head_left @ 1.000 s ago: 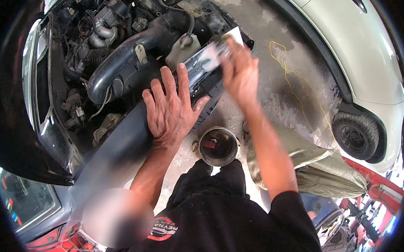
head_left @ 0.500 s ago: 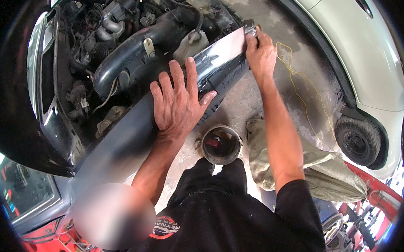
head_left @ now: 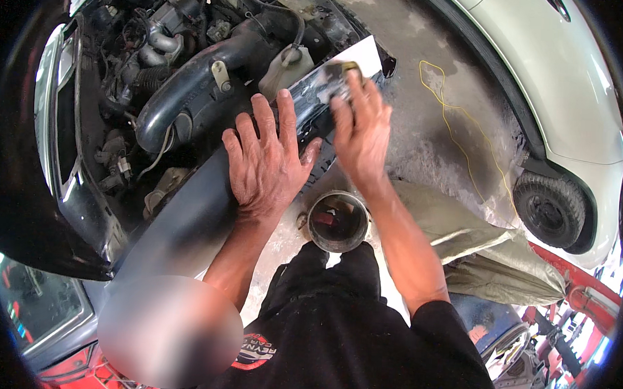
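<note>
Along the engine bay runs a dark grey fender (head_left: 186, 203), wet and shiny toward its far end. My left hand (head_left: 266, 161) lies on it with fingers spread and holds nothing. Beyond it, my right hand (head_left: 362, 127) grips a small sanding block (head_left: 346, 71), dark with a yellowish edge, against the fender's upper surface. Motion smears the block and the fingertips, so its exact make is unclear. A round bucket (head_left: 313, 229) stands on the floor below my hands, with dark liquid and a reddish piece inside.
The open engine bay (head_left: 211, 100) with hoses and a dark intake pipe lies left of the fender. A pale car (head_left: 573, 95) stands at the right. A yellow cord (head_left: 457, 131) trails over the concrete floor, and a greenish cover (head_left: 489, 265) drapes low at the right.
My right hand has slid with the sanding block from the fender's far end back toward my left hand. The left hand stays on the panel, nearly unmoved.
</note>
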`<state>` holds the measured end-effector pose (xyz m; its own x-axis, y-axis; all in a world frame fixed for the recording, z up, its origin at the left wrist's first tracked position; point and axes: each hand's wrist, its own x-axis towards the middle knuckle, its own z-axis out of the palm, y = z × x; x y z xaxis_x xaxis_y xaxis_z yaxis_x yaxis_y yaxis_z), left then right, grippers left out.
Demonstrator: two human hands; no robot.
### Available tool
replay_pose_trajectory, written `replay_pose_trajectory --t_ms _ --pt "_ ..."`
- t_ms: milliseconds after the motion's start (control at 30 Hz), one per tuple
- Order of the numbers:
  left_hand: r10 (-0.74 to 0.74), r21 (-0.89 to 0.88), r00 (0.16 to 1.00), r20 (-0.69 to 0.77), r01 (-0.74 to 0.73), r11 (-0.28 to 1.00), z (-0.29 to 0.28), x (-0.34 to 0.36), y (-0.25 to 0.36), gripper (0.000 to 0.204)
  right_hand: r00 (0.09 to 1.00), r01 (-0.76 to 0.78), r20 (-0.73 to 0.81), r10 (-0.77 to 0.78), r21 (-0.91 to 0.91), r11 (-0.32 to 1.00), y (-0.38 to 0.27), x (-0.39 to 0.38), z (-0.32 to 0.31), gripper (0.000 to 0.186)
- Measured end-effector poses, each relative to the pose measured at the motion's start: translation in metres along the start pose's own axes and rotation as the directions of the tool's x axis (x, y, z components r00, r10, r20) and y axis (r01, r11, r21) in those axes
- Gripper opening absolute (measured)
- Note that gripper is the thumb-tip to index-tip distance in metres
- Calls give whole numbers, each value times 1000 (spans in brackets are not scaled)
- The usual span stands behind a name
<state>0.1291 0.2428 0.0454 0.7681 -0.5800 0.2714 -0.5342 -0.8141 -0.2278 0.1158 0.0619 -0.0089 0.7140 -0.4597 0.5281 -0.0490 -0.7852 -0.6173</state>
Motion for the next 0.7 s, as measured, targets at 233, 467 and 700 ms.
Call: replay_pose_trajectory --t_ms 233,467,700 --pt "-2 6 1000 26 2 1000 -5 1 1 89 982 -182 -35 183 30 983 41 38 10 48" --pt "5 60 1000 -28 -4 998 0 -1 3 92 996 65 -66 -63 27 998 28 9 13 45" --pt "32 92 999 27 -35 995 -3 5 11 102 948 -309 -8 319 231 923 98 33 9 51"
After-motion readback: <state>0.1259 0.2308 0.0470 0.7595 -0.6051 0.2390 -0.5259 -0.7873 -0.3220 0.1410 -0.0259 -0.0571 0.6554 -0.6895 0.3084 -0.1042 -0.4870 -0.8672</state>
